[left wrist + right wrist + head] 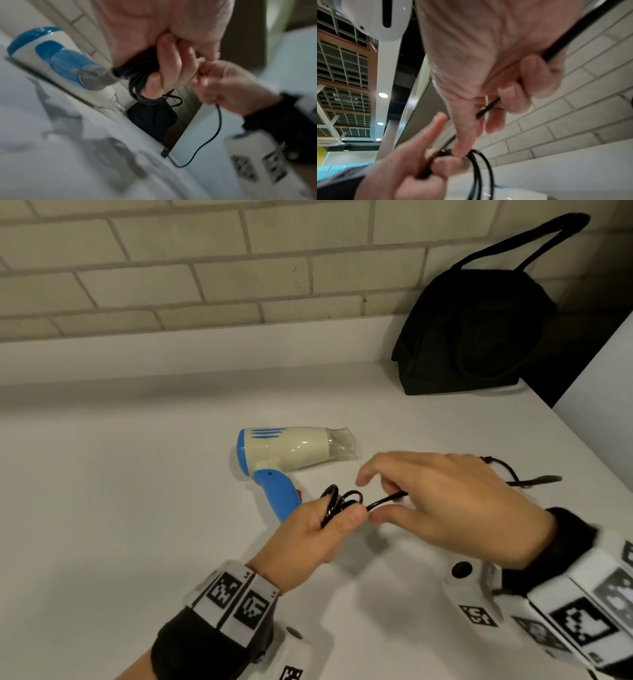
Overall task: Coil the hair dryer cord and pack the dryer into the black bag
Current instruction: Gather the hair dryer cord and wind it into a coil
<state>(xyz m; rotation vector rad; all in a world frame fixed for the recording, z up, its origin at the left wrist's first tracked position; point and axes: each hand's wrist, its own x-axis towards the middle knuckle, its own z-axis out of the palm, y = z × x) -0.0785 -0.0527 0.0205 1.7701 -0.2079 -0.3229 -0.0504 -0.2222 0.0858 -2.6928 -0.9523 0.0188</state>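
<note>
A cream and blue hair dryer [287,453] lies on its side on the white worktop [120,491], nozzle pointing right, blue handle angled toward the person. Just beside the handle's end, the left hand [308,539] is clenched around several black loops of the cord [337,503], with the thumb pressing the bundle against the fingers; from the left wrist view the loops [139,83] hang around those fingers and run straight back to the grey strain relief at the handle. To the right, almost touching, the right hand [445,505] pinches the loose stretch of cord between thumb and curled fingers [537,75], and it passes through that grasp. Beyond the right hand the rest of the cord trails across the worktop to the plug [544,479] near the right edge. Well behind, in the far right corner against the brick wall [205,275], the black bag [476,337] stands upright, one strap sticking up.
</note>
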